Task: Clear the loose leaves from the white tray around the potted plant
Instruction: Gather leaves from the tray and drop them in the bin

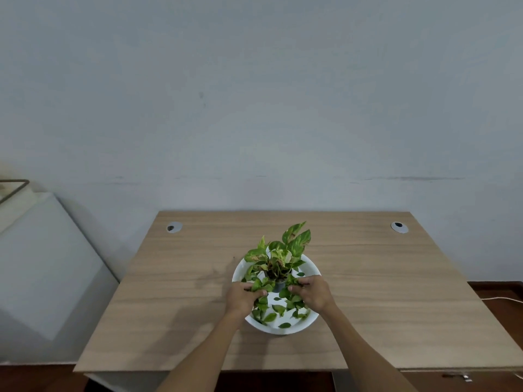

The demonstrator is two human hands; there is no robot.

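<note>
A round white tray (pixel 311 271) sits in the middle of a wooden desk. In its centre stands a potted plant (pixel 278 257) with green and yellow leaves. Several loose leaves (pixel 278 309) lie scattered on the tray's near half. My left hand (pixel 244 297) rests over the tray's left side, fingers closed around a bunch of leaves. On the tray's right side my right hand (pixel 312 292) is curled over more leaves beside the pot. The small grey pot is mostly hidden by foliage.
The wooden desk (pixel 382 292) stands against a pale wall, with two cable holes (pixel 173 227) at its back corners. A white cabinet (pixel 42 264) stands to the left. A white cable (pixel 498 299) lies on the floor at the right.
</note>
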